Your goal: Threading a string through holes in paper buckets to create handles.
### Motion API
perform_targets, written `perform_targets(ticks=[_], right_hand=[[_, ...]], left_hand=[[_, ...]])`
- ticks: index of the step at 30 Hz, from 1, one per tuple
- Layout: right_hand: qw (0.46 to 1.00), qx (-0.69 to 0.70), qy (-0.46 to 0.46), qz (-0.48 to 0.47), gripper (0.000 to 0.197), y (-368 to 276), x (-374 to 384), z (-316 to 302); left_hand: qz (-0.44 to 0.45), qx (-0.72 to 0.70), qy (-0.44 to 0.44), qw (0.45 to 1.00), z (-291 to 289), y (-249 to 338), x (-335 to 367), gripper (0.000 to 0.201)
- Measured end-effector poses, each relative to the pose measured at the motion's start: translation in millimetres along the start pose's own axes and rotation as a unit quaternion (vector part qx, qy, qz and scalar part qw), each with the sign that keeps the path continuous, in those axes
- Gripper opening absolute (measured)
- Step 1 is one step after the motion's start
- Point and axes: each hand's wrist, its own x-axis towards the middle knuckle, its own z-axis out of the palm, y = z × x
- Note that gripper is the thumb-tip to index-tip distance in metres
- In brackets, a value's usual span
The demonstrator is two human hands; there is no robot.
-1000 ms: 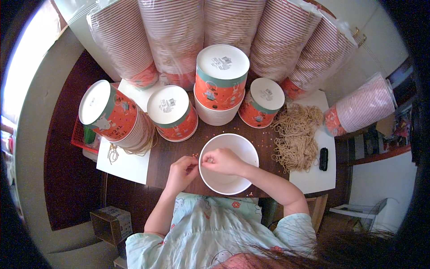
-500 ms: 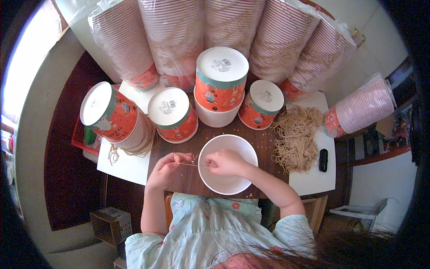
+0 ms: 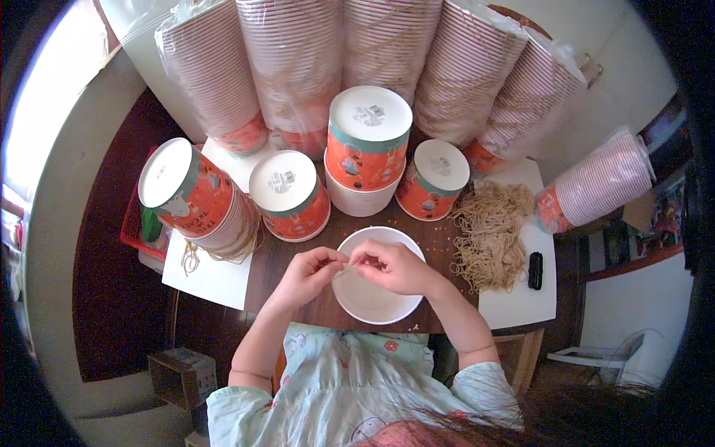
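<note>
Over the left part of a white round paper bucket point(image 3: 381, 307), open side up, my two hands meet fingertip to fingertip. My left hand point(image 3: 314, 273) pinches a thin tan string point(image 3: 342, 273), of which only a short bit shows between the fingers. Thumb and fingers of my right hand point(image 3: 395, 267) close on the same string from the other side. Behind the bucket stand orange and green printed paper buckets upside down: one at left point(image 3: 287, 190), a tall stack in the middle point(image 3: 369, 153), one at right point(image 3: 432, 180).
A leaning bucket stack point(image 3: 205, 194) with tan strings round its lower part stands left. A heap of tan strings point(image 3: 491, 238) and a small black object point(image 3: 535, 270) lie right. Plastic-wrapped bucket stacks point(image 3: 290, 67) line the back. Small crumbs dot the brown table point(image 3: 268, 261).
My left hand has moved right and my right hand has lifted slightly, so they now meet. The string length stretched between them before is now mostly hidden in the fingers.
</note>
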Motion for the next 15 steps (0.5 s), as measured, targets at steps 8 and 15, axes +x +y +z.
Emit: perform_targets(ticks=[8,15], right_hand=[[0.986,-0.106,0.009,-0.128,0.012,10.3,2.9,1.0],[0.959,-0.246,0.096,-0.099,0.009,14.1,0.7,20.0]], left_hand=[[-0.015,0.073,-0.051,0.996,-2.9,-7.2,-1.2,0.012],[-0.024,-0.063,-0.068,0.995,-7.2,-11.2,-1.3,0.008]])
